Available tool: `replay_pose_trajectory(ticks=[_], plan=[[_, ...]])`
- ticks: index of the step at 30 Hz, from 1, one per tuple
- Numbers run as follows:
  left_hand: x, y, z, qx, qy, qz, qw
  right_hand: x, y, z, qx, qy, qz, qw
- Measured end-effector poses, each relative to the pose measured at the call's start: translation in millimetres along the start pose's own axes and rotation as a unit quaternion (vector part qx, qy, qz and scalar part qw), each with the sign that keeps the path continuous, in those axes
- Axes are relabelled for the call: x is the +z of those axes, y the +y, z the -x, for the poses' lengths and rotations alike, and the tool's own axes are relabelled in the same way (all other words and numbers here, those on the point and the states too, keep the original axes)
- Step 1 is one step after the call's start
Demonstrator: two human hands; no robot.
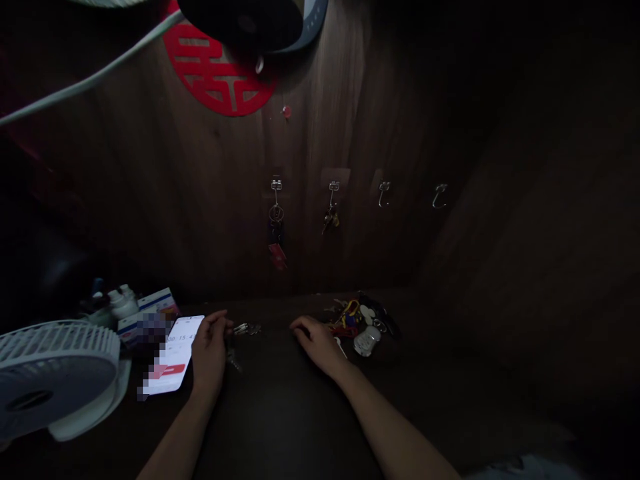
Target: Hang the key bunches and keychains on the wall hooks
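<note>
My left hand [213, 343] rests on the dark tabletop with loosely bent fingers, beside the lit phone. Close to its fingertips lies a small bunch of keys [249, 329], and another key [233, 361] lies dimly by the palm. No grip on either shows. My right hand [316, 341] lies on the table, fingers loosely extended to the left, nothing visible in them. Just right of it is a pile of keys and tags [367, 341], including yellow and red pieces. On the wall, keys with a red tag [277, 255] hang from one hook and a key bunch [330, 219] from another.
Two bare hooks, the nearer [384, 195] and the farther [439, 197], are on the wall to the right. A white fan [60, 380], a phone [175, 357] and boxes with small bottles [124, 303] occupy the left. A cable [90, 80] crosses the upper left.
</note>
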State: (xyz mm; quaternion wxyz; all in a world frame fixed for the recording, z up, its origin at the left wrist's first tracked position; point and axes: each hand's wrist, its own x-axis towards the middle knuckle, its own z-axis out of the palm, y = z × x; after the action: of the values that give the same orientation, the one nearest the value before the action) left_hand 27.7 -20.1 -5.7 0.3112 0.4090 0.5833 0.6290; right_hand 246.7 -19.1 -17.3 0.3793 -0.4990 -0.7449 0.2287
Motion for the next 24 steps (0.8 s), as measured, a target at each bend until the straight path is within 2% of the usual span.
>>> replay_pose_trajectory(ticks=[5,10,12,14,16,19,21,24], plan=[[-0.8,-3.9,-6.0,-0.006,0.007,0.017,1.000,-6.9,7.1,-1.1,-0.001,-0.012,0.050,0.999],[-3.9,-5.0,-11.6,-0.010,-0.024,0.001,1.000,-14.7,13.4,-2.2,-0.002,-0.015,0.086,0.996],[-6.3,-4.3,-12.9,-0.005,-0.034,-0.021,0.999,-17.2,15.5,-2.9,-0.003,-0.015,0.098,0.995],[-9.3,-2.2,-12.7,0.016,-0.058,-0.089,0.994,-19.1,17.8,-3.8,-0.002,-0.013,0.105,0.994],[-12.5,1.6,-10.8,0.062,-0.087,-0.215,0.971,-20.4,19.7,-4.7,-0.001,-0.007,0.109,0.994],[-15.6,9.2,-5.8,0.113,-0.118,-0.400,0.902,-21.6,21.0,-5.5,0.004,0.003,0.112,0.994],[-15.8,13.5,-2.0,0.106,-0.144,-0.465,0.867,-22.0,20.8,-5.5,0.005,0.005,0.111,0.994],[-13.7,15.9,3.0,0.094,-0.190,-0.506,0.836,-21.7,20.4,-5.2,0.005,0.009,0.112,0.994]])
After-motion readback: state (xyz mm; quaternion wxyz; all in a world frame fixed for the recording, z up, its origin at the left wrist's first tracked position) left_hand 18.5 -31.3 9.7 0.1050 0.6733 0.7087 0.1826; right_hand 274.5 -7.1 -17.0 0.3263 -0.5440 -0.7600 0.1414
